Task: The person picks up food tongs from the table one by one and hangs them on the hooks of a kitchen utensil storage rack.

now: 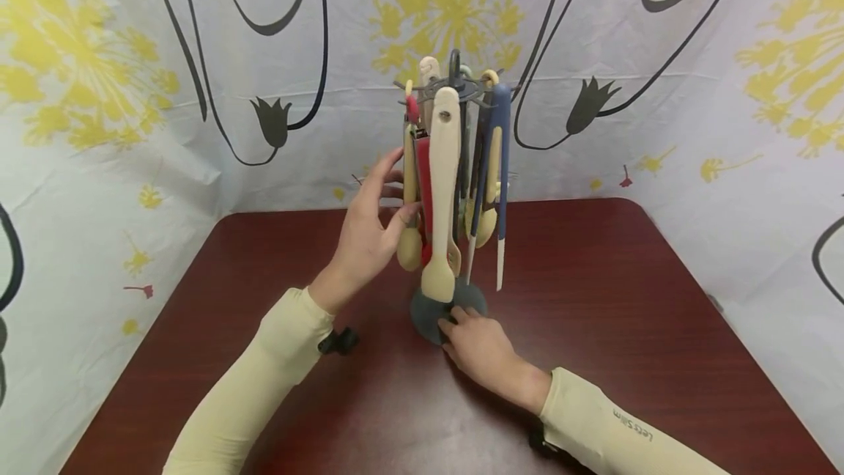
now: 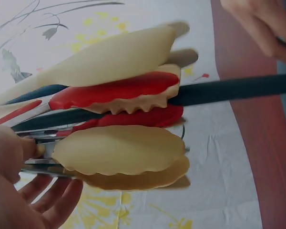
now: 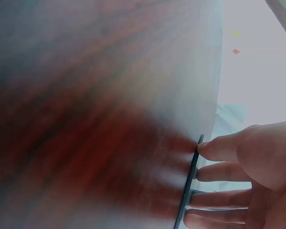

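A dark grey utensil stand (image 1: 454, 68) holds hanging kitchen tools above its round base (image 1: 425, 317). My left hand (image 1: 365, 229) is at the stand's left side, with the thumb in front of the cream tongs (image 1: 409, 248) and the fingers round behind. In the left wrist view the metal arms of those tongs (image 2: 119, 150) lie between thumb and fingers; their scalloped heads are bare. Red-headed tongs (image 2: 119, 88) hang beside them. My right hand (image 1: 481, 347) rests its fingertips on the near edge of the base, as the right wrist view also shows.
A cream spatula-like spoon (image 1: 442, 189) hangs at the front. Blue-handled tools with white tips (image 1: 501, 182) and a small yellow spoon (image 1: 486, 226) hang on the right. The stand is on a dark red table (image 1: 580, 262), with a patterned cloth (image 1: 343, 116) behind.
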`<state>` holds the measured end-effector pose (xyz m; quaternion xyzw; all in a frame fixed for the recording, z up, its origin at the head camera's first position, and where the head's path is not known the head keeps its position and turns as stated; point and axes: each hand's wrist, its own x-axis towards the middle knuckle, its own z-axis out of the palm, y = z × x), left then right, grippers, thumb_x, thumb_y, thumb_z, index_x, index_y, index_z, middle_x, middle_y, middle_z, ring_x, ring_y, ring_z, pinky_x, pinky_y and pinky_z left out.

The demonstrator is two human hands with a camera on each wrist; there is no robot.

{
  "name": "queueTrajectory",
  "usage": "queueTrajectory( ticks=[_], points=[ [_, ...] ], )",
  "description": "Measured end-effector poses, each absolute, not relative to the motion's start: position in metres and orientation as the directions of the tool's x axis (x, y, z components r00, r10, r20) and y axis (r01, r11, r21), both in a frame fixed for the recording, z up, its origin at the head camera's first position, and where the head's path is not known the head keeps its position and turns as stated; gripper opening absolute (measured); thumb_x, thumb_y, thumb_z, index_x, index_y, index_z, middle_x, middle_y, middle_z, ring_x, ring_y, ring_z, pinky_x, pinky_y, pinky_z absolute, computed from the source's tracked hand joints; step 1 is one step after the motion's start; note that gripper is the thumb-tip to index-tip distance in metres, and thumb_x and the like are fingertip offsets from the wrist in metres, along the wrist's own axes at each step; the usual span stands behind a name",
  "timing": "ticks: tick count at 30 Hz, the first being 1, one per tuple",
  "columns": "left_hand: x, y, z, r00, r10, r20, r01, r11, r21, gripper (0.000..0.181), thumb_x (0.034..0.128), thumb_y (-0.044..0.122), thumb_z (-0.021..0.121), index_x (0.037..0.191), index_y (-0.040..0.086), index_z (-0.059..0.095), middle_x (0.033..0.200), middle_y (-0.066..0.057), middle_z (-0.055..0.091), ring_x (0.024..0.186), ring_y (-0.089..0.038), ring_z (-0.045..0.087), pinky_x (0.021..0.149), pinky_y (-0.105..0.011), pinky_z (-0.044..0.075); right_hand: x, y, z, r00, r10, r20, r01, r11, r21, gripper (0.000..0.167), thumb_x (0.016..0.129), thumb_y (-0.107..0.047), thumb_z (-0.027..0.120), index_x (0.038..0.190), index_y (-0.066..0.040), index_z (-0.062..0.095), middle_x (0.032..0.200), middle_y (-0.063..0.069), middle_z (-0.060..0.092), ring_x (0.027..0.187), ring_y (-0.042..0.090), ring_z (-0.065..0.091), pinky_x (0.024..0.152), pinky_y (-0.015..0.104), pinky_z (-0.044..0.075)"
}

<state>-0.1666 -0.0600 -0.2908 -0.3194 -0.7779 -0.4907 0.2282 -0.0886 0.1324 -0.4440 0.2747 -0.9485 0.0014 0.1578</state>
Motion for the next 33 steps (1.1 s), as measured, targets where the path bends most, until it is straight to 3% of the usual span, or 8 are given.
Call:
queueTrajectory(
  ticks=[5,14,21,33],
  points=[
    [-0.153,-0.053,-0.298,-0.678,0.184,0.712,0.719,0.371,0.588,0.066,0.0934,0.023,0.069,0.151,0.015,0.039,0.124,-0.012,0.055,0.102,-0.021,0.064,0.081,-0.035,0.059,-0.086,0.132,-0.443,-0.802,-0.517,0.299,-0.518,0.851,0.083,0.032,0.079,-0.029,0.082,0.106,-0.014,0.075,0.094,0.003,0.066,0.08,0.017,0.063,0.053,0.03,0.054],
    [-0.134,-0.036,-0.305,-0.617,0.097,0.781,0.735,0.426,0.528,0.07,0.0836,0.025,0.081,0.141,0.006,0.044,0.116,-0.013,0.053,0.08,-0.016,0.054,0.057,-0.029,0.05,-0.085,0.132,-0.444,-0.804,-0.516,0.296,-0.513,0.853,0.096,0.034,0.079,-0.029,0.081,0.108,-0.014,0.075,0.096,0.003,0.067,0.082,0.018,0.065,0.056,0.031,0.056],
    [-0.124,-0.027,-0.306,-0.597,0.05,0.801,0.72,0.474,0.507,0.072,0.0815,0.031,0.082,0.139,0.007,0.045,0.106,-0.012,0.051,0.078,-0.016,0.051,0.057,-0.022,0.043,-0.085,0.132,-0.443,-0.802,-0.514,0.304,-0.507,0.855,0.11,0.035,0.077,-0.031,0.082,0.107,-0.015,0.074,0.095,0.003,0.067,0.081,0.018,0.063,0.055,0.032,0.055],
    [-0.128,-0.031,-0.309,-0.55,0.047,0.834,0.726,0.52,0.449,0.069,0.083,0.027,0.081,0.139,0.007,0.046,0.103,-0.012,0.051,0.077,-0.017,0.048,0.058,-0.029,0.043,-0.085,0.134,-0.445,-0.81,-0.517,0.275,-0.516,0.853,0.083,0.034,0.079,-0.03,0.081,0.109,-0.014,0.074,0.097,0.003,0.066,0.08,0.018,0.063,0.054,0.032,0.055]
  ],
)
